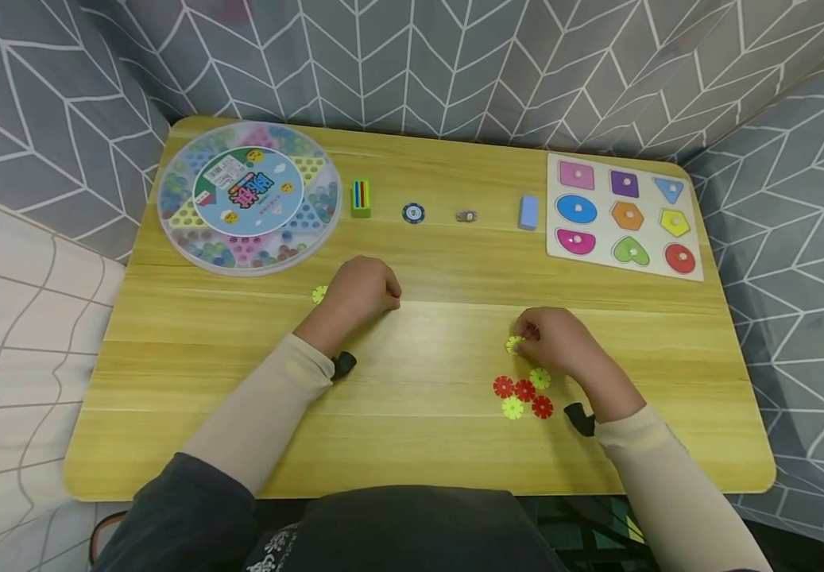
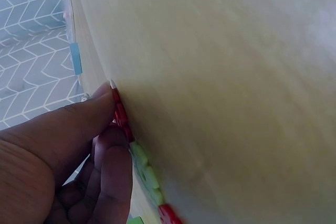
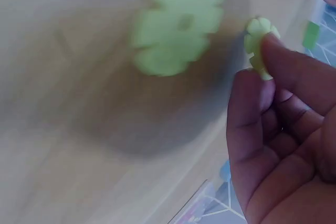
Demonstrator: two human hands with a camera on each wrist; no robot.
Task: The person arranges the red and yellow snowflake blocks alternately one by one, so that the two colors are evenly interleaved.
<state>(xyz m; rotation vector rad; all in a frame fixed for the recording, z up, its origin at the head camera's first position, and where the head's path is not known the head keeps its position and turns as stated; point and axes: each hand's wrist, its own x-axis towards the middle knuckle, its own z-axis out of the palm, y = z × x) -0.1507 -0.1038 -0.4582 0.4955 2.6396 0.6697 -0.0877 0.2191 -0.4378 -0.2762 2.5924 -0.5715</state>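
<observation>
My left hand pinches a red flower-shaped disc between thumb and fingers, low over the table. In the left wrist view a yellow-green flower disc and another red disc run in a line from it; whether they interlock I cannot tell. In the head view a yellow-green disc shows left of that hand, which covers the rest. My right hand pinches a yellow-green flower disc above the table. Just below it lie several loose discs, red and yellow-green.
Along the back stand a round marble game board, a small block of coloured sticks, a poker chip, a small metallic item, a blue block and a shape puzzle board. Patterned walls border the table.
</observation>
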